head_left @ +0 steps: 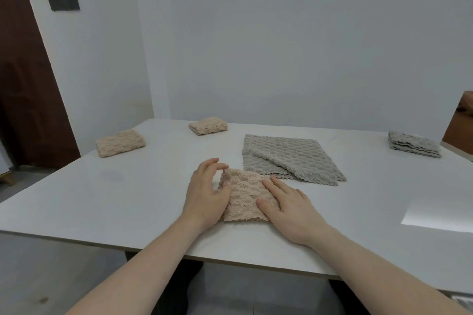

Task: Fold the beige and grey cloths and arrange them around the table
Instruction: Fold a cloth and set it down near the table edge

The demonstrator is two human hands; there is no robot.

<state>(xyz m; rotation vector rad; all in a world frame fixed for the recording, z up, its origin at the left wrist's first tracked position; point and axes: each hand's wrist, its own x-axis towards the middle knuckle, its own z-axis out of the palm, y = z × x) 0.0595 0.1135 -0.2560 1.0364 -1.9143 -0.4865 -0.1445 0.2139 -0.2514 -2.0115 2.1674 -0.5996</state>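
While the beige cloth (249, 195) sits part-folded near the table's (102, 202) front edge: fold could spring open.
Left hand (207, 192) pinches the cloth's far-left corner, fingers curled; right hand (289, 208) presses flat, fingers together. If the pinch slips, layers skew. Long axis appears front-to-back, scalloped edge toward the front. Grey cloth (289, 158), just behind, is not yet fully folded.

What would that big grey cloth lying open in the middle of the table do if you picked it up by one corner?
The open grey cloth would probably droop and hang limp: one corner is already flopped over on itself. It looks thin and fluffy, so likely light. Its nubbly pile suggests it would drag rather than slide on the table.
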